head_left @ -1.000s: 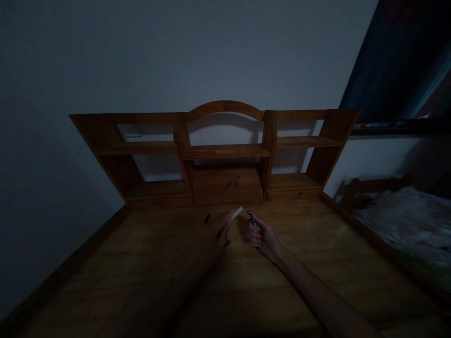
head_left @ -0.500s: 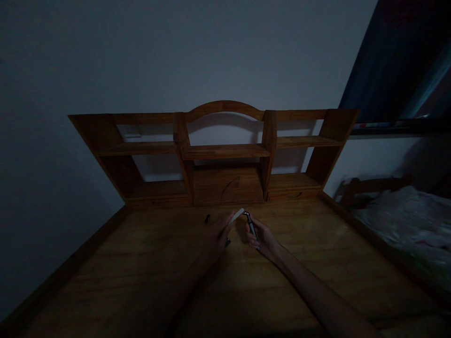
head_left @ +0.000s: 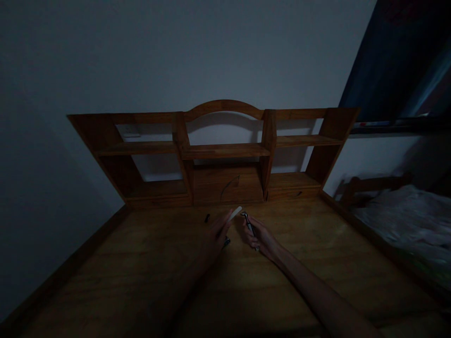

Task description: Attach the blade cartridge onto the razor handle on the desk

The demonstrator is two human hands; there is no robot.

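My left hand [head_left: 214, 234] is closed on a flat white stick [head_left: 235, 213] with a rounded end, which points up and right. In my right hand [head_left: 259, 234] is a slim tool with a bent silver head [head_left: 245, 217] and a partly dark handle; it may be a razor handle, but the dim light hides its exact kind. The bent head is close to the white stick's tip, with a small gap between them. A dark, shiny small thing [head_left: 226, 241] lies beside my left hand, partly covered by it. Farther back, a small black piece [head_left: 207, 218] lies on the wooden desk [head_left: 158, 263].
A wooden shelf unit [head_left: 225, 151] with open compartments stands along the desk's back edge, against a pale wall [head_left: 211, 51]. Raised wooden edges run along both sides of the desk. Right of it lies a pale plastic-like heap [head_left: 405, 216], below a dark curtain [head_left: 380, 61].
Both hands have shifted slightly to the left, with the stick and the tool still in them. A little more of the dark shiny thing shows beside my left hand.
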